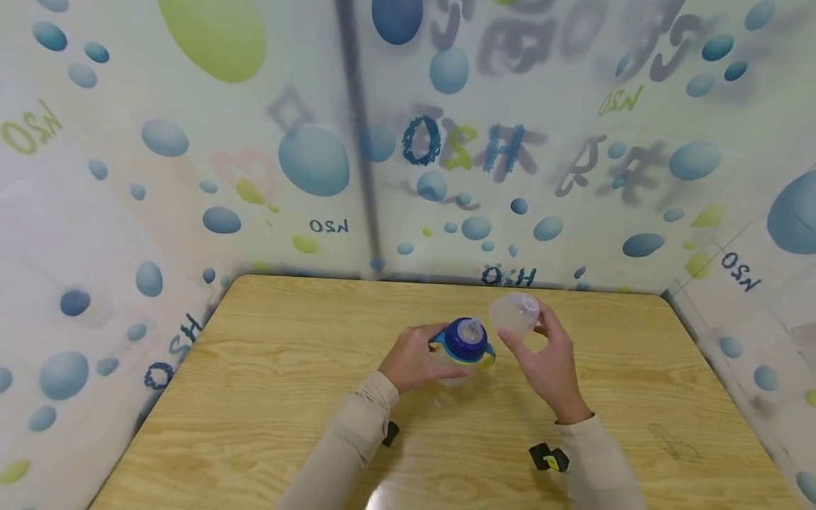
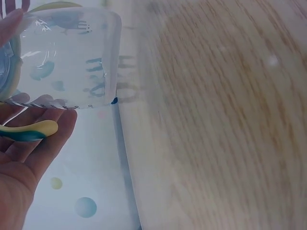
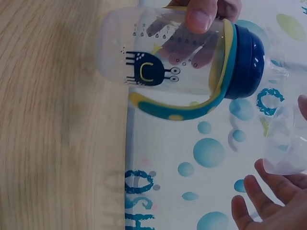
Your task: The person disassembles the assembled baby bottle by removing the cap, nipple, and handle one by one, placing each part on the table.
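Note:
A clear baby bottle (image 3: pixel 196 52) with a dark blue collar, a see-through teat and teal-and-yellow handles is gripped by my left hand (image 1: pixel 417 361). The left fingers and thumb wrap its body, and the bottle is held above the table. In the right wrist view a dark printed creature with eyes shows on its side. To the right of the teat, my right hand (image 1: pixel 548 361) pinches a translucent dome-shaped cap (image 1: pixel 513 314) between thumb and fingers. The cap is apart from the bottle. One handle (image 2: pixel 29 130) lies across the left palm in the left wrist view.
A wood-grain table (image 1: pixel 287 333) spans below both hands. White walls (image 1: pixel 248 142) with blue and green bubble prints stand behind it and at both sides. Black strap pieces (image 1: pixel 548 457) show by the wrists.

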Available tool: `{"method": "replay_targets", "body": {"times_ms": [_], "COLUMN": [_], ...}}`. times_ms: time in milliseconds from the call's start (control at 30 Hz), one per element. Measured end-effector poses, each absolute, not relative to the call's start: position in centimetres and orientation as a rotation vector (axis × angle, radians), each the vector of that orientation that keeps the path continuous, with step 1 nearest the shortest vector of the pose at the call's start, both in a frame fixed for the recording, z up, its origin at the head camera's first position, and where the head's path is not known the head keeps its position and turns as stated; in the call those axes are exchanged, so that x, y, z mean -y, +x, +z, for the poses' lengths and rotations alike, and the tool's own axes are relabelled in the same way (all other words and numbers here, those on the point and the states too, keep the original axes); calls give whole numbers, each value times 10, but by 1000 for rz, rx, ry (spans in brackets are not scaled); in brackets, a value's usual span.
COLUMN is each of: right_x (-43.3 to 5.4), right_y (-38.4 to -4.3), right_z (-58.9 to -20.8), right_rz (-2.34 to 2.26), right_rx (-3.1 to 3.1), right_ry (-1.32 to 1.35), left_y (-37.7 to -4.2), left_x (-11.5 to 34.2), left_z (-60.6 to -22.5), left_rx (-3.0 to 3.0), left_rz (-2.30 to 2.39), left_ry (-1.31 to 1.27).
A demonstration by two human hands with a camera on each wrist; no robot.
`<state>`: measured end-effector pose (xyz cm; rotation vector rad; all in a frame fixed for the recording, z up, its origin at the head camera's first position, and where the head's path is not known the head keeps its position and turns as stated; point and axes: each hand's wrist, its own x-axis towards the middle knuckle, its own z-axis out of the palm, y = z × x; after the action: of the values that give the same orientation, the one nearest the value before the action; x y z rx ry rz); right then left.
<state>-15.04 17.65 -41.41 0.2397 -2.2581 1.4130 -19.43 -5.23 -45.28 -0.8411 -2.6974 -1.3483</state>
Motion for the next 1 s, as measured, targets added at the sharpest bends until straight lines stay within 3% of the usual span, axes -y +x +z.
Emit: {"method": "replay_targets", "body": {"times_ms": [667,1000], "right_x": [-197,-202], "right_y": [-155,-156], "right_z": [-448,-460], "right_rz": [1280,1132], "right_rx": [2639,2797], "right_ry": [39,93], "left_y": [-195,-194], "left_x": [52,52], "left_z": [-454,-452], "left_rx": [2653,2666], "left_rz": [-1330,-1310], "left_ry": [-855,-831]}}
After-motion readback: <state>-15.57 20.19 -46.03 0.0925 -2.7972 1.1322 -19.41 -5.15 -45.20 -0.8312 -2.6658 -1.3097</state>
